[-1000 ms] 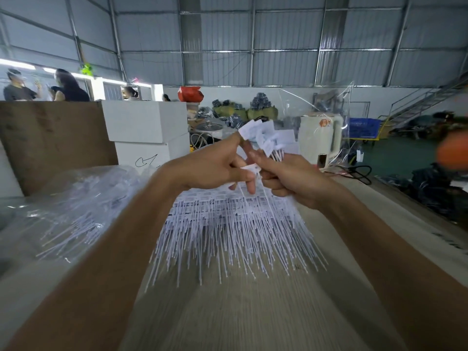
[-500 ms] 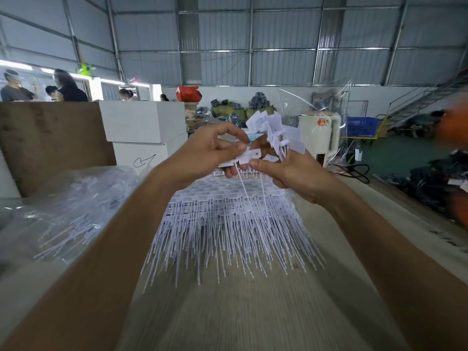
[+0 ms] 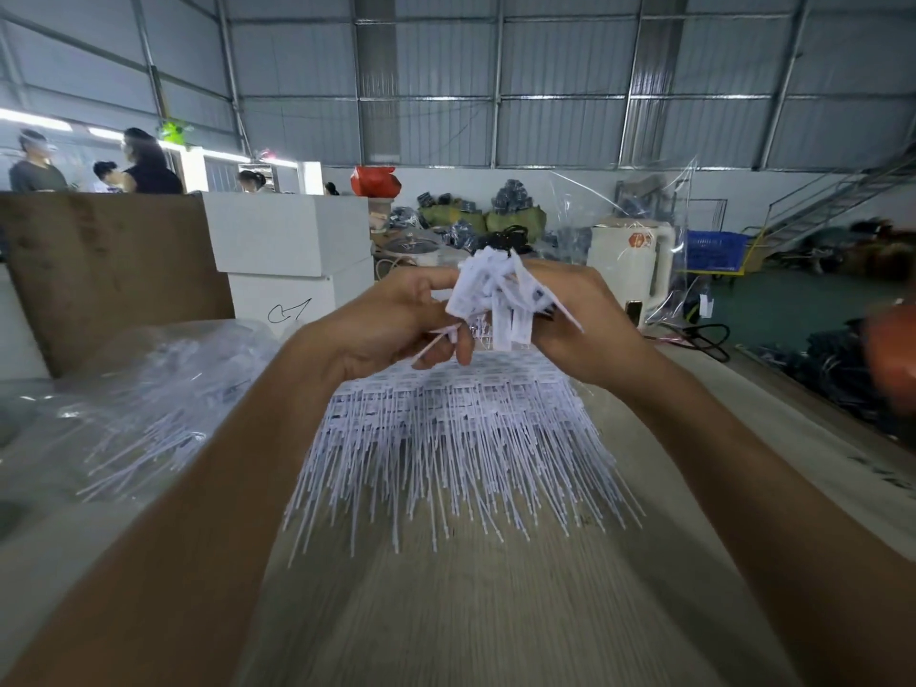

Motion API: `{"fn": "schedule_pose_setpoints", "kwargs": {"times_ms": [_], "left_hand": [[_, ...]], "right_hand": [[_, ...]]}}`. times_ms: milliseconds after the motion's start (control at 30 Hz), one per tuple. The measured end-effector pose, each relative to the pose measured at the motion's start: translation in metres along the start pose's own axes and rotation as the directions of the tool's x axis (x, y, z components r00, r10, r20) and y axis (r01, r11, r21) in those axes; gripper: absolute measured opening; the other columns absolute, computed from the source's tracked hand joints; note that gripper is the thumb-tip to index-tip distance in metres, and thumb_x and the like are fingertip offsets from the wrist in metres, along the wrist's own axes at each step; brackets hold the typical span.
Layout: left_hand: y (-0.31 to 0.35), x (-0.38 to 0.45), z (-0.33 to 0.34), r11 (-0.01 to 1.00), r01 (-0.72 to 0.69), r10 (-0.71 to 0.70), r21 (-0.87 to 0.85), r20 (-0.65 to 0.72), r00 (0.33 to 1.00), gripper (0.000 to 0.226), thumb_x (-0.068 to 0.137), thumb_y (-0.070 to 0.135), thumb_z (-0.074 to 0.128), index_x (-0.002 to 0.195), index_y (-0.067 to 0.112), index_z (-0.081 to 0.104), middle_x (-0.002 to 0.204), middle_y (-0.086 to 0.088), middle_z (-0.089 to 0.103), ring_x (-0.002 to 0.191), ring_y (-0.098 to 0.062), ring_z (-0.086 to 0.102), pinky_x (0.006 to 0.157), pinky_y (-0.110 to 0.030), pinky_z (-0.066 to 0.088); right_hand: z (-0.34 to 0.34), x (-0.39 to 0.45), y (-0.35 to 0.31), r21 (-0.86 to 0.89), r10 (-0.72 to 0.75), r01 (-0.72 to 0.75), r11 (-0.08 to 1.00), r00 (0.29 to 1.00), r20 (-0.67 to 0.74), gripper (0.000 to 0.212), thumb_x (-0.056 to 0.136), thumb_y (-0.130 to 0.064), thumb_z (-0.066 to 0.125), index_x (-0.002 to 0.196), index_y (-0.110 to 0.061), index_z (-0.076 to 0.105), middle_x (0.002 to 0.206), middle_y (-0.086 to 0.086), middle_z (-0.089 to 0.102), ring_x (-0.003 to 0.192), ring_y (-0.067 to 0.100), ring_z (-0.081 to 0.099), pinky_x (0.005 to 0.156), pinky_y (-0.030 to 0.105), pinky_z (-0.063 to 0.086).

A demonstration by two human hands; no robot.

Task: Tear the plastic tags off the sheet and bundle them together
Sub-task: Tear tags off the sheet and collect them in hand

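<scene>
Hands have risen: right hand (image 3: 580,324) now grips the bundle (image 3: 500,300) higher; left hand (image 3: 391,324) pinches one tag (image 3: 438,339).

2 stacked white boxes (image 3: 292,260), brown board (image 3: 109,275), blue crate (image 3: 716,250)

White tags (image 3: 500,295) bunched upright above the hanging, fringed sheet (image 3: 461,438).

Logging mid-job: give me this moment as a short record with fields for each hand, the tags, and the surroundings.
left hand: left hand pinches one torn tag
right hand: right hand grips the bundle of tags
sheet: sheet of tags hangs below both hands, tails pointing down
table: wooden table underneath
left side: clear bag of tags
</scene>
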State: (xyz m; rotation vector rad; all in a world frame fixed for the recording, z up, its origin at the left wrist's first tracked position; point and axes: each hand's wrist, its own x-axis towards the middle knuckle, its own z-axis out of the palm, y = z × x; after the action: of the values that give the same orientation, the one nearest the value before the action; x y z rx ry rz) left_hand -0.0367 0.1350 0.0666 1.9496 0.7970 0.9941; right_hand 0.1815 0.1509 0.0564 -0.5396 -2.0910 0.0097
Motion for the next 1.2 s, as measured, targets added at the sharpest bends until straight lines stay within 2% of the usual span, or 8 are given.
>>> {"fn": "schedule_pose_setpoints", "kwargs": {"times_ms": [133, 267, 467, 567, 700, 933, 1033, 1200], "left_hand": [[0.007, 0.001, 0.004, 1.0, 0.018, -0.017, 0.022, -0.047, 0.999, 0.028, 0.104, 0.029, 0.05, 0.091, 0.034, 0.074, 0.07, -0.009, 0.064, 0.053, -0.014, 0.046, 0.048, -0.02, 0.036], [0.015, 0.007, 0.013, 0.934, -0.035, 0.089, 0.355, -0.137, 0.987, 0.017, 0.102, 0.03, 0.057, 0.093, 0.018, 0.066, 0.059, 0.001, 0.062, 0.053, -0.013, 0.048, 0.053, -0.022, 0.039], [0.024, 0.011, 0.014, 0.941, -0.143, 0.245, 0.307, -0.325, 0.914, 0.016, 0.101, 0.022, 0.059, 0.095, 0.009, 0.067, 0.056, -0.001, 0.061, 0.047, -0.014, 0.045, 0.046, -0.02, 0.036], [0.026, 0.009, 0.013, 0.963, -0.193, 0.25, 0.189, -0.353, 0.901, 0.013, 0.1, 0.021, 0.06, 0.096, 0.011, 0.068, 0.058, -0.001, 0.06, 0.047, -0.011, 0.044, 0.046, -0.018, 0.036], [0.026, 0.012, 0.021, 0.956, -0.216, 0.27, 0.196, -0.315, 0.91, 0.008, 0.1, 0.022, 0.061, 0.1, 0.018, 0.068, 0.067, 0.002, 0.065, 0.053, -0.012, 0.048, 0.049, -0.02, 0.04], [0.03, 0.018, 0.033, 0.841, -0.143, 0.347, 0.523, -0.318, 0.882, 0.025, 0.105, 0.025, 0.05, 0.13, 0.019, 0.049, 0.108, 0.002, 0.063, 0.081, 0.003, 0.06, 0.075, -0.026, 0.045], [0.034, 0.018, 0.041, 0.752, -0.176, 0.408, 0.635, -0.239, 0.881, 0.031, 0.107, 0.027, 0.044, 0.136, 0.016, 0.041, 0.119, 0.001, 0.06, 0.088, -0.009, 0.06, 0.079, -0.028, 0.045], [0.034, 0.02, 0.048, 0.848, -0.22, 0.407, 0.482, -0.326, 0.853, 0.05, 0.105, 0.045, 0.039, 0.148, 0.025, 0.023, 0.116, 0.012, 0.046, 0.1, 0.004, 0.055, 0.08, -0.011, 0.045]], "right_hand": [[-0.008, 0.0, 0.0, 0.113, 0.206, -0.205, 0.972, 0.979, 0.009, 0.013, 0.093, -0.018, 0.073, 0.104, -0.018, 0.068, 0.076, -0.024, 0.065, 0.075, 0.002, 0.061, 0.07, 0.019, 0.05], [-0.008, -0.001, -0.001, 0.259, 0.328, -0.327, 0.909, 0.944, 0.041, 0.019, 0.089, -0.021, 0.078, 0.102, -0.027, 0.065, 0.071, -0.024, 0.065, 0.061, -0.005, 0.059, 0.058, 0.012, 0.047], [-0.01, -0.001, 0.0, 0.579, 0.495, -0.49, 0.651, 0.853, 0.165, 0.037, 0.08, -0.044, 0.078, 0.112, -0.028, 0.069, 0.06, -0.014, 0.045, 0.047, 0.006, 0.029, 0.045, 0.024, 0.023], [-0.007, -0.006, -0.002, 0.476, 0.496, -0.565, 0.674, 0.824, 0.275, 0.045, 0.079, -0.053, 0.079, 0.1, -0.014, 0.067, 0.054, -0.015, 0.045, 0.045, 0.002, 0.034, 0.044, 0.018, 0.028], [0.002, -0.004, -0.006, 0.468, 0.564, -0.642, 0.607, 0.763, 0.315, 0.039, 0.102, -0.025, 0.055, 0.066, -0.017, 0.044, 0.057, -0.002, 0.033, 0.048, 0.01, 0.023, 0.052, 0.026, 0.021], [0.005, -0.002, -0.011, 0.594, 0.534, -0.598, 0.539, 0.787, 0.308, 0.047, 0.101, -0.054, 0.047, 0.095, -0.01, 0.062, 0.087, 0.014, 0.072, 0.062, 0.018, 0.06, 0.059, 0.032, 0.055], [0.004, -0.003, -0.011, 0.615, 0.466, -0.604, 0.507, 0.792, 0.394, 0.055, 0.097, -0.059, 0.045, 0.104, -0.007, 0.063, 0.075, 0.014, 0.064, 0.052, 0.019, 0.052, 0.05, 0.029, 0.041], [0.005, -0.005, -0.012, 0.54, 0.466, -0.589, 0.602, 0.808, 0.361, 0.041, 0.106, -0.036, 0.05, 0.069, -0.03, 0.066, 0.057, -0.007, 0.031, 0.049, 0.009, 0.021, 0.051, 0.026, 0.017]]}}
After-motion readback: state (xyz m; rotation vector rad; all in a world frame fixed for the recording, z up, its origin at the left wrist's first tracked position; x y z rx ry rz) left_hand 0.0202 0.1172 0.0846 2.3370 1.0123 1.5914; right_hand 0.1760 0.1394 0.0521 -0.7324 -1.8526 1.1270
